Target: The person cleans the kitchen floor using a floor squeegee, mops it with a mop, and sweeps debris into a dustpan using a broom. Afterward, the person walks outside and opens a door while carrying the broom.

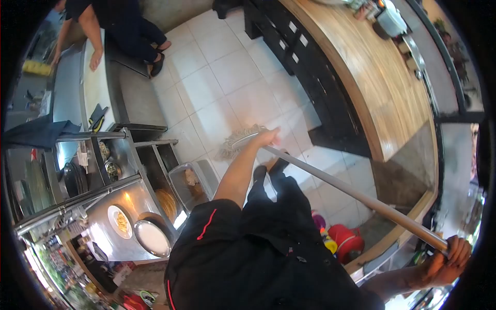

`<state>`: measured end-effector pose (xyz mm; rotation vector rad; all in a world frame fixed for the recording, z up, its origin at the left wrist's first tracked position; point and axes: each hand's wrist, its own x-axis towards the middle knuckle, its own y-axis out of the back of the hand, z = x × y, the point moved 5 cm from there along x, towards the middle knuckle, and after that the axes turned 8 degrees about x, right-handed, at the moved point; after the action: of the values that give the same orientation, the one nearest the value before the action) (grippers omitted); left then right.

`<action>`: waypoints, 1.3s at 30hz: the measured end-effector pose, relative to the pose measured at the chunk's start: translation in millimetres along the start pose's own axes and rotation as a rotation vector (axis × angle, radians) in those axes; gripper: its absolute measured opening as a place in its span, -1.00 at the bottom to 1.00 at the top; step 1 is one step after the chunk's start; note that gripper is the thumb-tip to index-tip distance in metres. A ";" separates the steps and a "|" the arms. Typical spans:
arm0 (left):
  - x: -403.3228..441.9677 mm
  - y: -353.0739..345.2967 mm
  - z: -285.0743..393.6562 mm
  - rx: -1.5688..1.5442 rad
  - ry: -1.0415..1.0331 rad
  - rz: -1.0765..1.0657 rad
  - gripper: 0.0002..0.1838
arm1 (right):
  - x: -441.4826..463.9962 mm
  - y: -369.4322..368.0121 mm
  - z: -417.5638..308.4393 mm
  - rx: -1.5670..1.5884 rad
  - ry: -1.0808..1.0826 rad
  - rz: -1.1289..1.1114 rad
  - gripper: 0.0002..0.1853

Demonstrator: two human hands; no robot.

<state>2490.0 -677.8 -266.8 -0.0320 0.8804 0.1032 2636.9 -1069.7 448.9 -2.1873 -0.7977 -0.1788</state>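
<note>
A mop handle (pixel 356 195) slants across the view from lower right toward the floor. My right hand (pixel 448 262) has its fingers wrapped round the handle near its upper end. Grey mop strings (pixel 233 146) lie spread on the white tiles at the other end. My left arm reaches forward, and my left hand (pixel 269 137) appears just over the lower part of the handle, close to the mop head. Its fingers are blurred, so I cannot tell whether they grip the handle.
Another person (pixel 126 28) stands by a counter (pixel 103 82) at upper left. A wooden counter (pixel 382 77) runs along the right. At left, a steel shelf holds a plate of food (pixel 120 222) and a white plate (pixel 152 238). A plastic bin (pixel 194 183) and red bucket (pixel 347 243) flank me.
</note>
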 end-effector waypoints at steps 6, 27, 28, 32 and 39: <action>-162.7 103.7 141.1 -0.182 -0.524 0.787 -0.58 | 74.6 11.9 132.4 -0.003 0.081 -0.106 -0.50; -49.2 547.1 361.6 0.569 -0.913 1.400 -0.75 | 257.5 -73.3 638.4 -0.103 -0.749 -0.312 0.20; -18.2 587.6 352.8 0.635 -0.873 1.419 -0.83 | 268.9 -66.9 680.0 -0.016 -0.831 -0.298 0.33; 110.1 719.5 300.1 0.853 -0.594 1.367 -0.79 | 311.1 -66.6 820.6 1.136 -1.188 -0.284 0.29; 259.7 737.9 197.7 1.096 0.130 0.641 -0.14 | 297.7 -5.0 1056.3 -0.171 -1.632 0.227 -0.32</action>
<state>2729.8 90.0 -330.4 1.2825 0.9541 0.2047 2737.6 -161.4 -158.9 -2.2143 -1.2893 1.8900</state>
